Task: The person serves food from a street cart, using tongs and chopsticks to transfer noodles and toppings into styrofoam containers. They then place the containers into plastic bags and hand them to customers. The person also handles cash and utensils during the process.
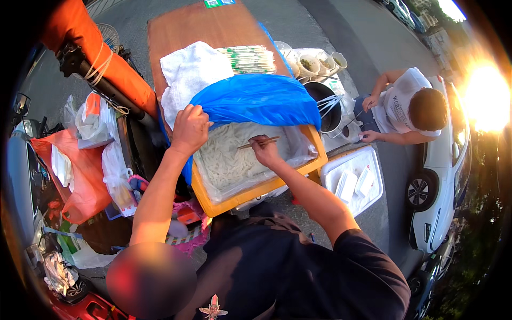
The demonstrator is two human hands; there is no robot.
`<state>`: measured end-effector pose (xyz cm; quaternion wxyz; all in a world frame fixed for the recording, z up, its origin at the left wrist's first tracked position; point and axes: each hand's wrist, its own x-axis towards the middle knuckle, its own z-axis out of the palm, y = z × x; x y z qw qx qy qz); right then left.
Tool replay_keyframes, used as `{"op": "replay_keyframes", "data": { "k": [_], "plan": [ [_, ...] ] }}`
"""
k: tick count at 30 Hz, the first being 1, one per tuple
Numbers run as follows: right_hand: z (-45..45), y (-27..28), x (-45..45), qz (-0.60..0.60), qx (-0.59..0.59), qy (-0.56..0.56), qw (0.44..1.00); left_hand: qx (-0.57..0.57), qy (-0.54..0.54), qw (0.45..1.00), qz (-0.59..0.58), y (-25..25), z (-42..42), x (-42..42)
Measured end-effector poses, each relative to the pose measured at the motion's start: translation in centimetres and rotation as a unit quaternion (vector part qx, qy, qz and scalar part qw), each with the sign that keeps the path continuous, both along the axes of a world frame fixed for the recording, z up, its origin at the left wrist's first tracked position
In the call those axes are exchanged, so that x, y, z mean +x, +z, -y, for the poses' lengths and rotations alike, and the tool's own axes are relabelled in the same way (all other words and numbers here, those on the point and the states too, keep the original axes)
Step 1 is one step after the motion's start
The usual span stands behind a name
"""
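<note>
My left hand point(191, 129) grips the edge of a blue plastic sheet point(256, 100) and holds it up over the far part of a yellow-rimmed box point(240, 200). Inside the box, clear plastic lining surrounds a mass of white noodles point(224, 160). A pair of wooden chopsticks point(248, 145) is in my right hand point(265, 151), which is over the noodles. Beyond the blue sheet lie a white towel point(192, 66) and a bundle of wrapped chopsticks point(250, 59) on a brown board point(200, 24).
Right of the box are cups of food point(308, 64), a dark pot point(330, 120) with a whisk-like tool, and a white tray point(374, 196) with foam boxes point(346, 186). A person point(400, 104) stands beyond them, by a white car. Plastic bags point(90, 176) and a folded orange canopy point(116, 68) are at left.
</note>
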<state>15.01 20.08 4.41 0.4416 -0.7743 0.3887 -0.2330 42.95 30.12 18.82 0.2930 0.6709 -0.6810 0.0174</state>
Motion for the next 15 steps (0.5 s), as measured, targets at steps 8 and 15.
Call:
{"op": "replay_keyframes", "data": {
  "k": [8, 15],
  "plan": [
    [2.4, -5.4, 3.4, 0.145, 0.484, -0.272, 0.819, 0.055, 0.061, 0.996, -0.033, 0.9, -0.1, -1.8],
    [-0.3, -4.7, 3.1, 0.105, 0.523, -0.067, 0.843, 0.065, 0.099, 0.992, -0.035, 1.3, 0.3, -3.3]
  ]
}}
